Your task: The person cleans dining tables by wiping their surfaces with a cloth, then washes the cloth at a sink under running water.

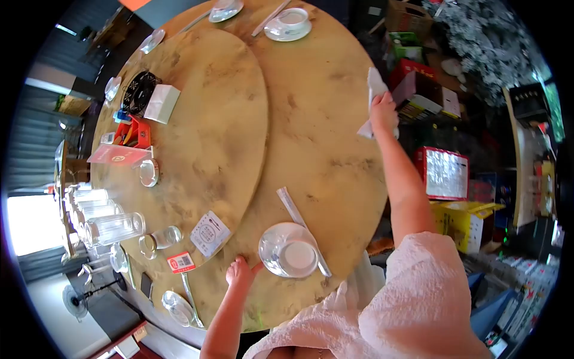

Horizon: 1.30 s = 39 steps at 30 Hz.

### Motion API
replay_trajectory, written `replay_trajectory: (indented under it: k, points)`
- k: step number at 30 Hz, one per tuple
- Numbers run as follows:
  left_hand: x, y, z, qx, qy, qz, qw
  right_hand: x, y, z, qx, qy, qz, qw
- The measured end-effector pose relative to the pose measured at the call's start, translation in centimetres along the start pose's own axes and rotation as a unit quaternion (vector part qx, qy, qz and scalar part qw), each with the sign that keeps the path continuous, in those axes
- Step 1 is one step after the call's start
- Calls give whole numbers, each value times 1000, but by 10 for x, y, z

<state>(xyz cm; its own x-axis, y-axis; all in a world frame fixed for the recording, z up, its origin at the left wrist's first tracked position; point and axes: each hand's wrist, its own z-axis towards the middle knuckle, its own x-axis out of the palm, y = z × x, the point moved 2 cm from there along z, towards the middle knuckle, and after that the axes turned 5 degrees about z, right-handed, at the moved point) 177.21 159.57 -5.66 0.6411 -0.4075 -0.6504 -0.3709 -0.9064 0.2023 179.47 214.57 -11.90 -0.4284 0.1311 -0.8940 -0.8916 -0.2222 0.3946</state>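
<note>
My right hand (384, 113) is closed on a white cloth (375, 90) at the right edge of the round wooden table (323, 137). Part of the cloth lies against the rim. My left hand (240, 272) rests on the tabletop near the front, thumb stretched out toward a wrapped dish set (290, 250), with nothing visible in it. Whether the thumb touches the dishes I cannot tell. Wrapped chopsticks (293, 209) lie beside that set. Left of my left hand are a printed white packet (210, 234) and a red card with a code (181, 262).
A round turntable (209, 119) carries a white tissue box (161, 103), a red box (137, 133) and a glass ashtray (149, 172). Glass jugs (113, 227) stand at the left. More dish sets (288, 25) line the rim. Cartons (466, 224) crowd the floor at right.
</note>
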Motion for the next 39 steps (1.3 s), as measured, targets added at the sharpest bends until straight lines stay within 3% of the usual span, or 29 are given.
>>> replay_trajectory:
  k: [6,10,13,14,16,18,23,28,31,32,35,37,38,39]
  points:
    - [0,2,0,22,-18,-4,1000,-82,-62,-162,28,7,11,1000]
    - [23,13,-5,68,-164,-60,982,-123,-91,-273,110,53,60,991]
    - [55,45,-20,192,-267,-181,927,-139,-103,-351,139,80,98,982]
    - [73,62,-33,190,-266,-179,928,-142,-105,-377,152,85,117,978]
    - [107,79,-69,302,-229,-371,848,-154,-104,-426,169,99,124,973]
    - [152,107,-99,370,-217,-433,793,-160,-103,-474,187,127,130,965]
    - [243,182,-165,341,-167,-427,821,-171,-80,-580,213,127,188,950]
    - [302,218,-182,251,-88,-523,810,-182,-58,-653,247,276,255,893]
    - [318,215,-173,242,-82,-555,792,-173,-51,-683,249,297,274,880]
    - [320,211,-167,249,-90,-548,794,-175,-47,-693,262,290,335,857]
    - [313,200,-156,235,-111,-575,776,-182,-35,-722,294,404,395,771]
    - [293,195,-156,113,-77,-671,729,-174,-27,-749,364,426,446,698]
    - [295,198,-146,125,-55,-660,739,-162,-27,-763,321,435,401,740]
    - [295,200,-144,113,-69,-676,725,-194,-7,-762,313,442,411,733]
